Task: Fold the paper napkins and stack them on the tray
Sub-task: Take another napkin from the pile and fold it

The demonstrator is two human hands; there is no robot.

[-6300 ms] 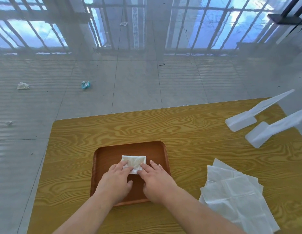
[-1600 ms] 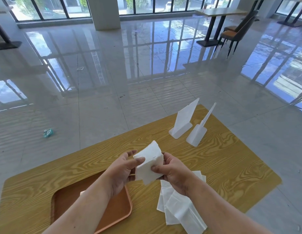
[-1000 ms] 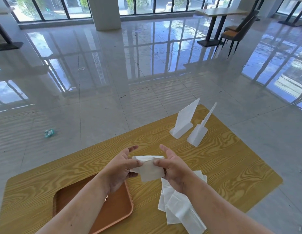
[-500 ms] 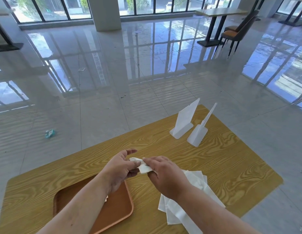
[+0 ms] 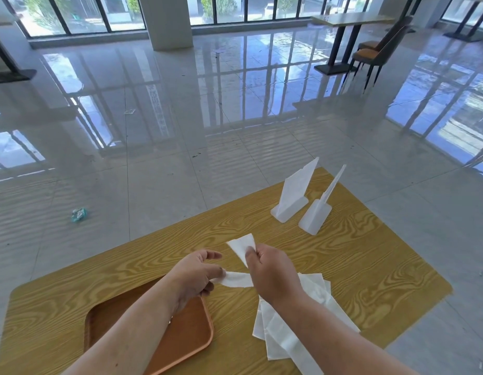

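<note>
Both hands hold one white paper napkin (image 5: 241, 247) in the air above the wooden table (image 5: 343, 266). My right hand (image 5: 272, 272) pinches its upper corner, which sticks up as a triangle. My left hand (image 5: 194, 274) pinches the lower end of the same napkin between thumb and fingers. The brown tray (image 5: 191, 331) lies at the near left, mostly hidden under my left forearm; whatever lies on it is hidden. A loose pile of unfolded white napkins (image 5: 283, 334) lies to the right of the tray, partly under my right forearm.
Two white plastic sign stands (image 5: 294, 196) (image 5: 318, 209) stand at the far right of the table. The table's edges run close on the right and far sides. Beyond is a shiny tiled floor with bits of litter (image 5: 78, 214) and a distant table with chairs (image 5: 375, 47).
Half a second ago the hands were close together on the bunched napkin; now they have drawn apart, the right hand lifting one corner up and the left holding the other end lower.
</note>
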